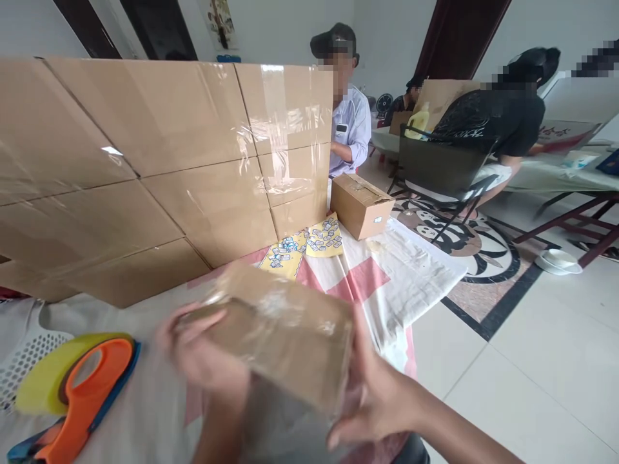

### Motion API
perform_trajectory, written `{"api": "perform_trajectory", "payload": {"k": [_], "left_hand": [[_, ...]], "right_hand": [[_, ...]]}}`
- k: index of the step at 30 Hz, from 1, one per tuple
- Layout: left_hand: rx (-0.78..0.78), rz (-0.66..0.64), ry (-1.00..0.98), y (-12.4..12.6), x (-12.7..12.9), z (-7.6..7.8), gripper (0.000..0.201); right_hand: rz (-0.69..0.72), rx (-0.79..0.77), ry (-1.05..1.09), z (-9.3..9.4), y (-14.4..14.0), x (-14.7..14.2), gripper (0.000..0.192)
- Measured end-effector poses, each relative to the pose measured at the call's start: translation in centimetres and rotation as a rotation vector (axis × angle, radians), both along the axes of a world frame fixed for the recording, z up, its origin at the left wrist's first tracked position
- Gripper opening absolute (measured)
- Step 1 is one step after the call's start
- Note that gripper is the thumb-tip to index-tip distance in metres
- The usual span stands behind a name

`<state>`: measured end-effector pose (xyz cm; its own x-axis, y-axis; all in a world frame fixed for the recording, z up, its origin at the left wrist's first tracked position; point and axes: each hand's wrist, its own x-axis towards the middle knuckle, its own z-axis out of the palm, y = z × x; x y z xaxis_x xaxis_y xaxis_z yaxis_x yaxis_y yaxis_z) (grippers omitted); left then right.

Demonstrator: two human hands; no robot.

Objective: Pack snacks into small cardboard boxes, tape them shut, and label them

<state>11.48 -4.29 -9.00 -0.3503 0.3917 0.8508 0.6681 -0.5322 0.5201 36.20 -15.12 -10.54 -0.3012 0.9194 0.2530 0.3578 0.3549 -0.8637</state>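
A taped brown cardboard box (285,328) is held up between my two hands, tilted, over the near edge of the table. My left hand (200,348) grips its left end, fingers curled over the top corner; motion blurs it somewhat. Against the right end presses my right hand (374,393), with the thumb low and the fingers partly hidden behind the box. Clear tape with a whitish crumpled patch runs along the upper face. To the left of my left hand lies an orange tape dispenser (80,393) with a yellowish roll.
Stacked taped cartons (193,154) form a wall across the table's back. Right of them stand a smaller carton (362,206) and yellow sheets with small packets (324,238). A white perforated basket (29,361) sits at left. Other people sit beyond; a chair (445,167) stands at right.
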Motion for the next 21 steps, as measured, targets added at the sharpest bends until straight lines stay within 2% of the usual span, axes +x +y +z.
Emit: {"api": "perform_trajectory", "payload": {"k": [1,2,3,4,5,7,10,14,17,21], "left_hand": [[0.015,-0.109,-0.077,-0.3,3.1,0.0,0.038],[-0.064,-0.249,-0.053,-0.9,6.1,0.2,0.032],[-0.142,-0.354,-0.023,-1.7,8.5,0.4,0.032],[-0.173,-0.450,0.014,-2.7,10.4,0.5,0.040],[-0.183,-0.527,0.054,-3.7,11.5,0.5,0.047],[-0.168,-0.602,0.120,-5.4,11.5,-0.1,0.055],[-0.137,-0.575,0.151,-7.2,7.9,-2.0,0.054],[-0.130,-0.409,0.114,-8.3,2.4,-3.7,0.051],[-0.153,-0.305,0.100,-8.7,-0.6,-4.1,0.048],[-0.165,-0.260,0.104,-8.6,-3.6,-4.5,0.043]], "right_hand": [[-0.192,0.042,-0.055,-0.2,-1.7,2.2,0.158],[-0.387,0.121,-0.091,-0.3,-3.1,4.4,0.149],[-0.608,0.234,-0.111,-0.4,-4.3,6.5,0.137],[-0.794,0.331,-0.147,-0.3,-5.1,8.4,0.125],[-0.938,0.407,-0.175,-0.3,-5.6,10.2,0.113],[-1.088,0.507,-0.161,-0.3,-5.2,13.2,0.101],[-1.123,0.466,-0.146,-0.8,-1.4,16.5,0.102],[-1.112,0.352,-0.263,-1.8,8.3,18.9,0.116],[-1.086,0.272,-0.397,-1.5,16.3,18.5,0.128],[-1.084,0.064,-0.549,1.1,25.6,15.9,0.136]]}}
